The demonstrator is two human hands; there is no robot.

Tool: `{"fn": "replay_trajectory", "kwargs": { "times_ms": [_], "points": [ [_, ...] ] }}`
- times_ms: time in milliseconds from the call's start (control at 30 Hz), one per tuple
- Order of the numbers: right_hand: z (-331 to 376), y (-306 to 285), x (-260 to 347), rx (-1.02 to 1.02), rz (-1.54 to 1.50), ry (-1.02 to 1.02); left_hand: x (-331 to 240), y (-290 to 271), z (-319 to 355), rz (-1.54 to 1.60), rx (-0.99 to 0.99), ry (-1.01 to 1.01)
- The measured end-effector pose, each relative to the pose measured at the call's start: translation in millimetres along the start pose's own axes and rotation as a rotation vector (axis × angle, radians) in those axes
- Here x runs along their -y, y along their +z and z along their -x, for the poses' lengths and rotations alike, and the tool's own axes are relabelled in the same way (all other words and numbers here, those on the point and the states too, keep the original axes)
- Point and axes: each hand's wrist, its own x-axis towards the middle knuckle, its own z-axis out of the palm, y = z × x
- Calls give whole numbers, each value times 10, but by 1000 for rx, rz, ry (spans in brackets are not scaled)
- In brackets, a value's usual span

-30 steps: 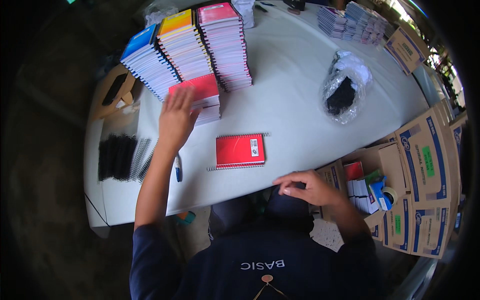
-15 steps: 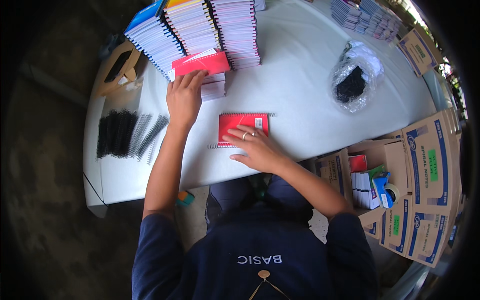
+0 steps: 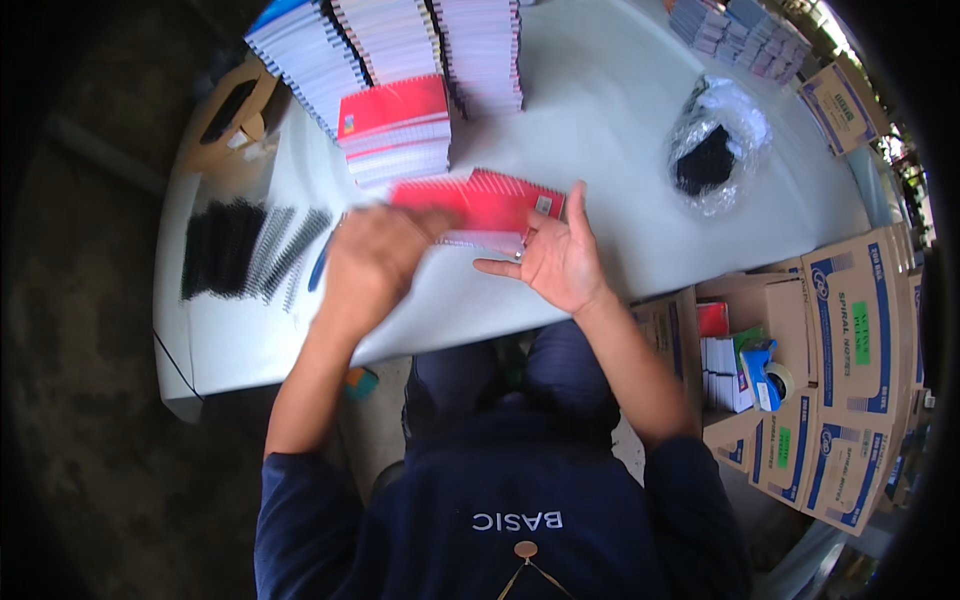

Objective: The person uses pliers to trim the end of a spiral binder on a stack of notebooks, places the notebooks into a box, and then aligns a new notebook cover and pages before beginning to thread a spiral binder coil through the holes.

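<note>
A seated person works at a white table (image 3: 620, 150), both hands meeting over red notebooks just left of the frame's centre. The left hand (image 3: 372, 262), blurred, is curled around the near edge of a red notebook (image 3: 430, 195) and has it in its grip; how tightly the fingers close cannot be told. The right hand (image 3: 558, 262) is spread flat and open, its fingertips touching a second red notebook (image 3: 520, 205) that lies beside and partly under the first. Just above them sits a short stack (image 3: 398, 135) of notebooks topped by a red cover, and behind that, along the upper edge, stand tall stacks (image 3: 400, 35) of spiral-bound books. Black binding coils (image 3: 240, 250) lie at the table's left end, with a blue pen (image 3: 320, 265) next to them. A clear bag (image 3: 715, 150) holding something black rests at upper right. Cardboard boxes (image 3: 850, 350) crowd the right edge.
</note>
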Motion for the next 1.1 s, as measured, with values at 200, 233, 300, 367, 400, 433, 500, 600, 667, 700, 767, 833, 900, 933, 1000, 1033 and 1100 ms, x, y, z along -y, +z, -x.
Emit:
{"fn": "replay_trajectory", "kwargs": {
  "times_ms": [200,233,300,367,400,433,500,600,667,700,767,833,900,933,1000,1033,1100],
  "points": [
    [55,1,-309,-67,863,-429,-233,362,602,563,-198,-628],
    [17,-72,-361,-23,937,-497,-181,452,659,867,-136,-746],
    [-13,-166,-491,-18,875,-432,-189,630,762,1358,-57,-1015],
    [-42,-253,-603,-23,794,-362,-266,786,860,1273,-87,-979],
    [-51,-291,-615,11,860,-349,-300,811,895,1218,-119,-921],
    [-58,-328,-618,45,926,-337,-302,823,925,1132,-95,-872],
    [-59,-323,-536,117,1266,-419,-52,724,991,454,117,-597],
    [-8,-331,-464,54,1357,-359,584,496,980,-176,56,-706],
    [-31,-290,-507,60,1264,-314,1072,492,1246,-519,62,-821],
    [-29,-277,-510,63,1235,-313,1166,457,1280,-419,106,-890],
    [-30,-289,-495,78,1201,-338,1281,400,1299,-208,193,-1013],
    [-38,-328,-472,103,1192,-391,1347,299,1290,-282,112,-891],
    [-37,-344,-465,73,1193,-345,1388,165,1236,-306,96,-838],
    [-36,-347,-463,58,1193,-320,1461,117,1261,-369,76,-750],
    [-51,-347,-472,45,1199,-373,1314,66,1026,-220,-28,-846],
    [-48,-374,-475,17,1185,-371,1144,57,915,99,46,-839],
    [-57,-415,-471,-13,1155,-368,652,92,747,572,216,-800]
  ]
}}
